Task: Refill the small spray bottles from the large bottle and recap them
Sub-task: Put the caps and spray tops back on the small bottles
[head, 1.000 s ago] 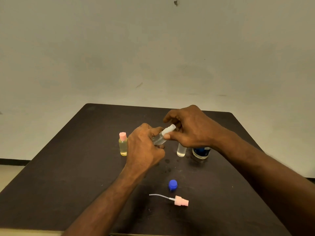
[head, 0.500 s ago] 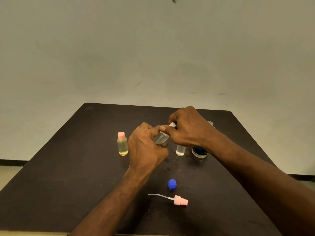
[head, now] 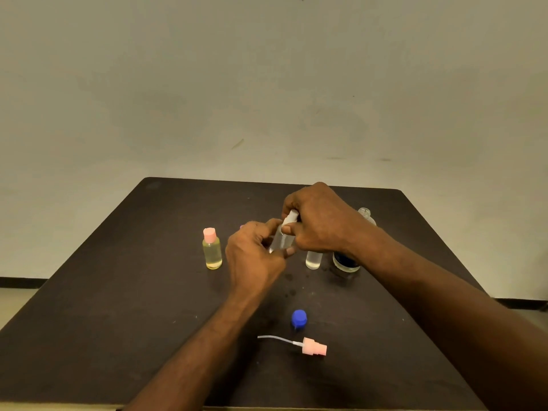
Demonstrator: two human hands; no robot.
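Held bottle: a small clear spray bottle point(head: 283, 240) was up off the worktop point(head: 118, 292) at centre frame, between the two hands.
Long axis: it leaned, base toward lower left, white spray cap point(head: 290, 217) toward upper right.
Left hand point(head: 255, 256): fingers curled round the bottle's body from the lower-left side, gripping it.
Right hand point(head: 318, 223): came in from the right and closed over the cap, thumb and fingertips pinching it; it was the hand at the cap end.
Key relation: the cap lay at the upper-right end of the axis, right under the right hand, so any twist would turn about that leaning line while the left hand braced the body.
Step, as I judged it: screwing the cap home; how far it had seated could not be told, the fingers hid the neck.
Open bottle point(head: 313, 259): stood just right of the hands, capless, some clear liquid in it.
Pink sprayer point(head: 314, 348): lay on its side low in the frame, tube pointing left.
Large bottle point(head: 345, 261): right of centre, mostly hidden by the right wrist.
Blue cap point(head: 299, 318): lay just above the sprayer.
Yellow bottle point(head: 212, 250): upright left of the hands, pink cap on.
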